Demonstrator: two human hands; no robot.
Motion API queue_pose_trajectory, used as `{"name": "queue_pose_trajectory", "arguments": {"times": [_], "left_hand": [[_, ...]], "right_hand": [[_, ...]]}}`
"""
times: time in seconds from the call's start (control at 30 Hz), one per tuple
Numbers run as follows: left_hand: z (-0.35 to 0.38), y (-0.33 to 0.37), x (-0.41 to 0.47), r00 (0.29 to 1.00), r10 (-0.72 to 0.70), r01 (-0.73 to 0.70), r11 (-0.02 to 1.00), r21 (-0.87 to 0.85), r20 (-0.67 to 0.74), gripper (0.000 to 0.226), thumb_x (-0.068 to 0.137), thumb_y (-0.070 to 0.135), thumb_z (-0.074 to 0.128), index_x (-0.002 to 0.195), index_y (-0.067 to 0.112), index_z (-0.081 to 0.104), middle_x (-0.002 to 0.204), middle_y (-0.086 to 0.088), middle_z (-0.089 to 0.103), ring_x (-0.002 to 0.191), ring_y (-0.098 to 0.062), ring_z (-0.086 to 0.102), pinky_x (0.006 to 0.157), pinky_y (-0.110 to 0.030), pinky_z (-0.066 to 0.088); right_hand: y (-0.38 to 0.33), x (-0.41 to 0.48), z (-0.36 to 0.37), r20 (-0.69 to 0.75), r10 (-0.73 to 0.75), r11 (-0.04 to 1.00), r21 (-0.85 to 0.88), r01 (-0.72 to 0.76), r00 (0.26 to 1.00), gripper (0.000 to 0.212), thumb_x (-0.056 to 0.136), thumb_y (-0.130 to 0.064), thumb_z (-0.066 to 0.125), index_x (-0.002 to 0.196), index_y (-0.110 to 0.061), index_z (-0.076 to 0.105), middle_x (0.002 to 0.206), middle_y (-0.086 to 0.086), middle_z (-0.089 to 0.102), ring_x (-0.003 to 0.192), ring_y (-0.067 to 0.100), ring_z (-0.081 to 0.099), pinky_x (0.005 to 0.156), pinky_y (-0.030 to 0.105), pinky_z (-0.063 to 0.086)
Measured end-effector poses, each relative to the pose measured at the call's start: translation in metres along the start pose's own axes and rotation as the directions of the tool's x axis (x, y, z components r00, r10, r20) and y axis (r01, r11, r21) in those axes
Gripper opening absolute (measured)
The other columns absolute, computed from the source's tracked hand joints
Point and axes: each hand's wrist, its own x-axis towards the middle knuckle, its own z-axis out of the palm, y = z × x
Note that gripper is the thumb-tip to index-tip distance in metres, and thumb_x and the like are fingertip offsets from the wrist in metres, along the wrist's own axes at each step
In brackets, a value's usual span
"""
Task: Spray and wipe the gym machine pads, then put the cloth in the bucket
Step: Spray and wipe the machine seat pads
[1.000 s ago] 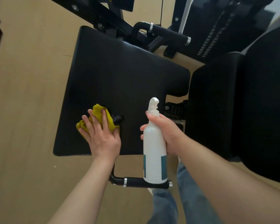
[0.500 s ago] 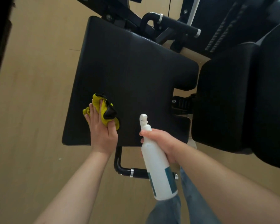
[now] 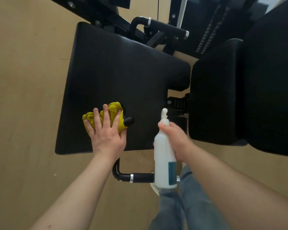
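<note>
Gym: padded seat [image 3: 123, 77], weight stack [image 3: 208, 37]

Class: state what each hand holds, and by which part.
Right hand grips the spray bottle round its upper body. Left hand holds nothing: it presses the yellow cloth flat onto the seat pad.

There is one view, from a camera worn on the person's head. It looks forward and steeply down, almost from straight above, onto the black seat pad [image 3: 123, 77], which fills the middle of the frame. The camera is near. Both forearms [image 3: 76, 193] enter from the bottom edge. The left hand [image 3: 106, 135] on the yellow cloth [image 3: 114, 112] and the right hand [image 3: 176, 140] around the white spray bottle [image 3: 163, 163] lie in the lower middle. The tan floor [image 3: 23, 97] is on the left, the back pad [image 3: 239, 90] on the right and the person's jeans [image 3: 189, 205] at the bottom.
</note>
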Motion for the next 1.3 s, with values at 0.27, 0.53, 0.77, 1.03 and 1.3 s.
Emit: {"name": "queue_pose_trajectory", "arguments": {"times": [0.27, 0.53, 0.77, 1.03, 1.3], "left_hand": [[0.004, 0.040, 0.036, 0.990, 0.044, -0.071, 0.976, 0.205, 0.133, 0.075, 0.098, 0.070, 0.025, 0.159, 0.045, -0.011, 0.164, -0.008, -0.036, 0.148, -0.045, -0.034, 0.113, -0.079, -0.004], [-0.005, 0.105, 0.129, 0.990, -0.003, -0.024, 0.983, 0.185, 0.143, 0.081, 0.095, 0.074, 0.030, 0.157, 0.049, -0.015, 0.164, -0.011, -0.035, 0.149, -0.044, -0.033, 0.103, -0.089, -0.003], [-0.021, 0.137, 0.212, 0.974, 0.157, -0.187, 0.965, 0.186, 0.161, 0.069, 0.099, 0.069, 0.021, 0.157, 0.052, -0.013, 0.167, -0.006, -0.031, 0.152, -0.040, -0.030, 0.106, -0.084, -0.012], [-0.015, 0.121, 0.171, 0.863, 0.461, -0.490, 0.863, 0.124, 0.206, 0.058, 0.104, 0.062, 0.012, 0.160, 0.049, 0.012, 0.169, 0.004, -0.024, 0.155, -0.030, -0.025, 0.114, -0.074, -0.014], [0.011, 0.114, 0.035, 0.706, 0.553, -0.650, 0.755, 0.092, 0.443, 0.083, 0.098, 0.067, 0.032, 0.155, 0.045, -0.024, 0.165, 0.004, -0.035, 0.147, -0.037, -0.039, 0.107, -0.079, -0.017]], "right_hand": [[-0.041, 0.021, -0.011, 0.073, -0.024, 0.969, 0.247, 0.005, 0.997, 0.033, 0.102, -0.042, 0.061, 0.133, -0.034, 0.051, 0.089, 0.008, 0.065, 0.074, 0.029, 0.071, 0.073, 0.047, 0.063], [-0.036, 0.055, -0.020, -0.060, -0.115, 0.968, 0.218, 0.125, 0.992, 0.027, 0.102, -0.039, 0.063, 0.127, -0.034, 0.056, 0.101, 0.007, 0.063, 0.088, 0.034, 0.069, 0.089, 0.060, 0.059], [-0.040, 0.069, -0.018, -0.048, -0.139, 0.956, 0.254, 0.146, 0.989, 0.027, 0.101, -0.035, 0.064, 0.127, -0.035, 0.056, 0.102, 0.009, 0.064, 0.093, 0.035, 0.067, 0.095, 0.063, 0.055], [-0.032, 0.055, -0.029, -0.046, -0.161, 0.915, 0.368, 0.167, 0.986, 0.023, 0.103, -0.033, 0.062, 0.126, -0.031, 0.059, 0.091, 0.008, 0.063, 0.083, 0.033, 0.066, 0.094, 0.062, 0.055], [-0.011, 0.011, -0.039, 0.000, -0.244, 0.950, 0.199, 0.239, 0.970, 0.023, 0.105, -0.035, 0.057, 0.128, -0.035, 0.056, 0.107, 0.009, 0.069, 0.090, 0.027, 0.071, 0.084, 0.048, 0.061]]}}
